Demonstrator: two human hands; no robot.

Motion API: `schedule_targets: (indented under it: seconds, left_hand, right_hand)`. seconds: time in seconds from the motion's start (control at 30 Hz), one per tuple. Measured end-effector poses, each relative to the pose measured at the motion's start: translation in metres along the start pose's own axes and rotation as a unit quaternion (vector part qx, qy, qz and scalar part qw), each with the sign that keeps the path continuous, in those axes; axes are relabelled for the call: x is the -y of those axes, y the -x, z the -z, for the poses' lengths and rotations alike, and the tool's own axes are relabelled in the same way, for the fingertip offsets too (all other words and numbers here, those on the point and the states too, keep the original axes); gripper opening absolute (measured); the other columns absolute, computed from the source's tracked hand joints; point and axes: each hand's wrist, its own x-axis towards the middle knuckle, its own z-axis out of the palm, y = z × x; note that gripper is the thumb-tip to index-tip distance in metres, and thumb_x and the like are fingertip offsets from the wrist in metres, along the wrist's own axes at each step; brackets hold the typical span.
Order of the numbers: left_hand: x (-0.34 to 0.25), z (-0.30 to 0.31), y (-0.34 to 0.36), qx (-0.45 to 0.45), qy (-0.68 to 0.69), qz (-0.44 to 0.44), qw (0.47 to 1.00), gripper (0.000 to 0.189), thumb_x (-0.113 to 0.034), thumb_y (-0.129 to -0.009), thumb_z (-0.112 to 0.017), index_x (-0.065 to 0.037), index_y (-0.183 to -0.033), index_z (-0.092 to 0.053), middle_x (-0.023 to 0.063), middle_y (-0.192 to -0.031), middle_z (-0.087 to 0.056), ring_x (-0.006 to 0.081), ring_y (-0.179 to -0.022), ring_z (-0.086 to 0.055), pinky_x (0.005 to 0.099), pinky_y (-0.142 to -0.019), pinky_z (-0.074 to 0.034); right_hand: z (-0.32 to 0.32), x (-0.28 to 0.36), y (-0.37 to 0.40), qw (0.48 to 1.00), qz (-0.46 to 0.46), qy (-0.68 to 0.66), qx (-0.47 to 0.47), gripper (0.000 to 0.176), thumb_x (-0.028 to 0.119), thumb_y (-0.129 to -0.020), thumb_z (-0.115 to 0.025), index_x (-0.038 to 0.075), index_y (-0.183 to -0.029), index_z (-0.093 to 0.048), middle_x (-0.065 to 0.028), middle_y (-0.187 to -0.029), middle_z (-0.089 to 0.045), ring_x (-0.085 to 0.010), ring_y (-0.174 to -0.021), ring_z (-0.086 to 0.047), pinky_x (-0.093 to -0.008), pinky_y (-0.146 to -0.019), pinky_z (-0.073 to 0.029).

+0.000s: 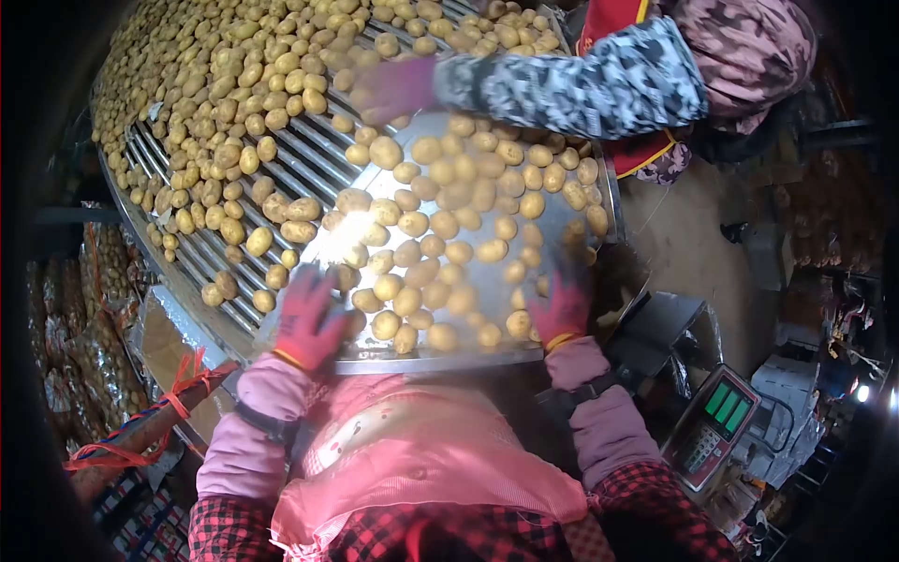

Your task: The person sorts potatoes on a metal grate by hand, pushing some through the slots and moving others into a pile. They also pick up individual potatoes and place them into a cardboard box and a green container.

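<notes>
Loose yellow potatoes [406,301] lie spread on a shiny metal tray [375,180] in front of me. My left hand [312,317], in a pink glove with darker fingertips, is at the tray's left edge, fingers apart beside a few potatoes. At the right side, my right hand [562,302] wears a similar glove; its fingers look stretched out, though blurred, close to a potato [519,324]. Neither hand visibly grips anything. Some potatoes in the middle are smeared by motion.
Beyond the tray, metal rollers [302,159] carry a large heap of potatoes [225,80]. A co-worker's gloved hand [398,91] reaches over them from the right. A digital scale [712,426] stands at lower right; an orange-tied bar [154,426] is at lower left.
</notes>
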Motion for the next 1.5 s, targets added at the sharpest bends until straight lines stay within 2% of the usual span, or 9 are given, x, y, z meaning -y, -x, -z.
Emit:
schedule_targets:
  seconds: [0.17, 0.5, 0.6, 0.73, 0.8, 0.87, 1.3, 1.43, 1.5]
  left_hand:
    - [0.055, 0.006, 0.040, -0.094, -0.040, 0.124, 0.987, 0.062, -0.024, -0.089, -0.070, -0.003, -0.145, -0.051, 0.0266, -0.149, -0.046, 0.0444, -0.137, -0.045, 0.0492, -0.114, -0.037]
    - [0.044, 0.020, 0.058, 0.001, -0.027, 0.244, 0.969, 0.067, -0.039, -0.092, -0.066, -0.008, -0.148, -0.048, 0.0248, -0.138, -0.056, 0.0422, -0.124, -0.058, 0.0457, -0.105, -0.046]
    - [0.028, 0.018, 0.057, 0.035, -0.032, 0.213, 0.976, 0.071, -0.041, -0.092, -0.066, -0.012, -0.153, -0.042, 0.0238, -0.132, -0.059, 0.0416, -0.118, -0.060, 0.0467, -0.101, -0.048]
    - [0.023, 0.020, 0.056, 0.102, -0.031, 0.258, 0.960, 0.083, -0.041, -0.088, -0.070, -0.014, -0.157, -0.034, 0.0261, -0.129, -0.060, 0.0411, -0.118, -0.060, 0.0461, -0.102, -0.047]
    - [0.016, 0.025, 0.045, 0.146, -0.014, 0.306, 0.941, 0.089, -0.040, -0.087, -0.073, -0.010, -0.158, -0.031, 0.0282, -0.137, -0.056, 0.0423, -0.127, -0.055, 0.0445, -0.108, -0.044]
    - [0.018, 0.017, 0.039, 0.139, 0.043, 0.289, 0.946, 0.092, -0.042, -0.086, -0.074, -0.006, -0.158, -0.028, 0.0288, -0.141, -0.053, 0.0420, -0.130, -0.054, 0.0437, -0.109, -0.043]
    - [-0.053, 0.006, -0.024, 0.277, 0.168, 0.173, 0.930, 0.075, -0.044, -0.095, -0.066, -0.007, -0.154, -0.038, 0.0229, -0.127, -0.066, 0.0340, -0.117, -0.064, 0.0404, -0.101, -0.049]
    - [-0.048, -0.017, -0.033, 0.216, 0.598, 0.221, 0.739, 0.050, -0.036, -0.106, -0.048, -0.011, -0.149, -0.048, 0.0087, -0.123, -0.069, 0.0199, -0.110, -0.066, 0.0365, -0.097, -0.052]
    - [-0.062, -0.038, -0.046, 0.136, 0.876, 0.195, 0.419, 0.044, -0.031, -0.104, -0.056, -0.005, -0.139, -0.055, 0.0101, -0.118, -0.069, 0.0242, -0.110, -0.066, 0.0374, -0.094, -0.054]
  right_hand:
    - [-0.017, -0.011, -0.086, 0.994, 0.093, 0.016, -0.048, 0.063, 0.041, -0.082, -0.075, 0.018, -0.139, -0.058, -0.0173, -0.135, -0.059, -0.0379, -0.129, -0.052, -0.0506, -0.106, -0.043]
    - [-0.020, 0.018, -0.163, 0.967, -0.036, 0.049, 0.247, 0.058, 0.043, -0.093, -0.066, 0.011, -0.140, -0.052, -0.0157, -0.133, -0.064, -0.0290, -0.121, -0.062, -0.0466, -0.095, -0.053]
    - [-0.053, -0.029, -0.131, 0.827, -0.029, -0.542, 0.150, 0.052, 0.036, -0.096, -0.064, 0.007, -0.138, -0.054, -0.0123, -0.130, -0.065, -0.0212, -0.113, -0.065, -0.0417, -0.089, -0.055]
    - [-0.045, 0.029, -0.062, 0.696, -0.135, -0.625, 0.325, 0.030, 0.026, -0.096, -0.066, 0.007, -0.118, -0.069, -0.0043, -0.109, -0.072, -0.0153, -0.095, -0.068, -0.0349, -0.078, -0.057]
    - [-0.038, 0.089, -0.020, 0.891, 0.177, -0.336, 0.249, 0.024, 0.022, -0.094, -0.063, 0.020, -0.116, -0.071, -0.0041, -0.097, -0.071, -0.0228, -0.089, -0.070, -0.0389, -0.076, -0.056]
    - [-0.055, 0.132, 0.016, 0.935, 0.295, -0.064, 0.188, 0.033, 0.017, -0.092, -0.061, 0.026, -0.123, -0.067, -0.0042, -0.100, -0.068, -0.0260, -0.091, -0.068, -0.0395, -0.078, -0.056]
    - [-0.011, 0.101, -0.017, 0.929, 0.057, -0.125, 0.343, 0.053, 0.032, -0.088, -0.068, 0.016, -0.137, -0.057, -0.0177, -0.120, -0.068, -0.0384, -0.110, -0.065, -0.0504, -0.092, -0.052]
    - [-0.012, 0.069, -0.010, 0.962, -0.072, -0.246, 0.092, 0.069, 0.031, -0.083, -0.073, 0.010, -0.145, -0.052, -0.0228, -0.133, -0.062, -0.0441, -0.120, -0.060, -0.0498, -0.102, -0.048]
    - [-0.006, 0.105, -0.027, 0.933, 0.072, -0.345, 0.074, 0.074, 0.027, -0.079, -0.077, 0.004, -0.144, -0.051, -0.0254, -0.135, -0.059, -0.0422, -0.127, -0.056, -0.0470, -0.106, -0.046]
